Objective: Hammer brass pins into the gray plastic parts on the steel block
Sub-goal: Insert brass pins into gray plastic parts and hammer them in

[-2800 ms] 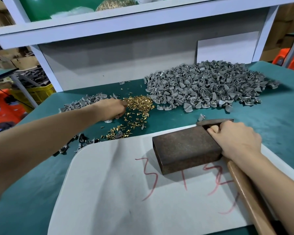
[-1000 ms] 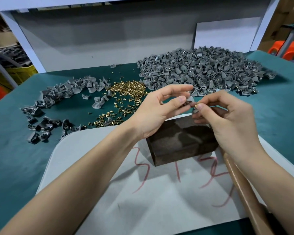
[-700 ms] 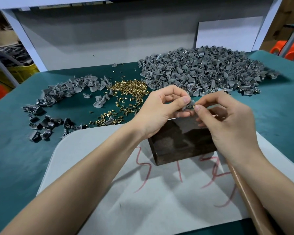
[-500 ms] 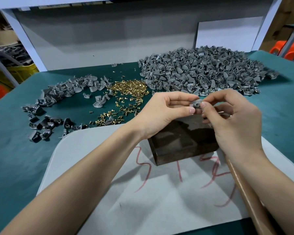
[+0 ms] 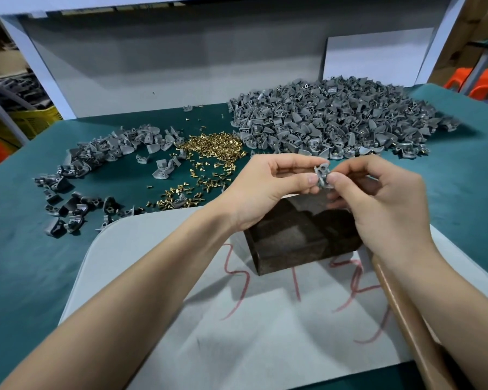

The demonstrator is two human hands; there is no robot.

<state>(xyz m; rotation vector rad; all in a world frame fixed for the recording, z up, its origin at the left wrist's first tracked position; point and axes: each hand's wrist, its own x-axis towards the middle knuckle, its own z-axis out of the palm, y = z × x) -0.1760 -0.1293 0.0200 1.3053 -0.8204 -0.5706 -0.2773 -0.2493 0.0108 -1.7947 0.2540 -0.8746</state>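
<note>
Head view: a gray plastic part point(image 5: 322, 175) is pinched between the curled fingertips of the left hand point(image 5: 268, 190) and right hand point(image 5: 378, 204) above the steel block point(image 5: 299, 237), presumably so a pin can be seated before hammering.

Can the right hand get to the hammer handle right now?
Probably yes. The handle lies just below the right wrist, with nothing on it. But the right hand pinches the part together with the left hand, so it must let go first.
</note>
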